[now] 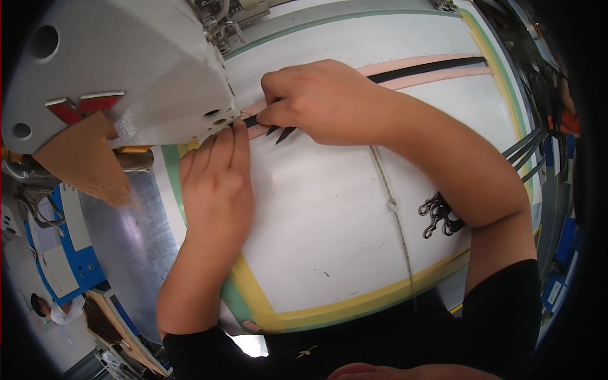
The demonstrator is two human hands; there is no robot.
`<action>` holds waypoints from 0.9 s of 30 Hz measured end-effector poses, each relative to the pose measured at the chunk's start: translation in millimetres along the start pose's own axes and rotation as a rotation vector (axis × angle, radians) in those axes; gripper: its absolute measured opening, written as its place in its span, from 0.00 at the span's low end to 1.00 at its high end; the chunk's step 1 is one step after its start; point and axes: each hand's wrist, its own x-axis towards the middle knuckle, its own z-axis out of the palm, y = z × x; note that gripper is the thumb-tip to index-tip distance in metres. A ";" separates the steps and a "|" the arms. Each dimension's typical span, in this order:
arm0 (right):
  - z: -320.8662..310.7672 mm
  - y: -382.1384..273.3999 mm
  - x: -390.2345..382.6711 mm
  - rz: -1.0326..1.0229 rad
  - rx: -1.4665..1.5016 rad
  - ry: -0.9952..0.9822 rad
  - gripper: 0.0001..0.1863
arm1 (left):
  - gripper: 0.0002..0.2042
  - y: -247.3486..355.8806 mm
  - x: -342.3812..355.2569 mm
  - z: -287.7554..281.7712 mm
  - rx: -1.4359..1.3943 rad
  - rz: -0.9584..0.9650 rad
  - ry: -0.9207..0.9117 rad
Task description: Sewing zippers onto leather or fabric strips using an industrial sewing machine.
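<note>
A black strap [430,67] lies between two pink strips on the white table and runs leftward under my right hand to the grey-white sewing machine head [139,69]. My left hand [217,180] rests palm down beside the machine, its fingers stretched out and their tips on the strap's near edge. Just right of those tips, my right hand [323,104] is closed, with thumb and forefinger pinching the strap [251,120]. Beneath that hand, two dark points [284,135] stick out, like the tips of thread snips; the rest is hidden. The machine's needle area cannot be seen.
Black metal snap hooks [437,214] lie by my right forearm, with dark straps [525,152] beyond it. A knotted cord [392,204] crosses the table. Yellow and green tape [329,315] borders the surface. Brown card [88,158] hangs from the machine. Another person [60,311] is far left.
</note>
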 end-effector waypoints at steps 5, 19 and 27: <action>1.9 2.1 -1.6 0.004 -0.002 0.054 0.11 | 0.23 -2.1 0.7 -0.3 -0.050 0.019 0.023; -1.3 -4.1 5.5 0.013 -0.030 0.005 0.15 | 0.25 -3.0 0.0 -2.6 0.091 0.040 -0.056; -11.7 -18.1 10.0 0.142 -0.112 -0.116 0.12 | 0.24 -11.1 -2.4 0.7 -0.009 -0.038 -0.067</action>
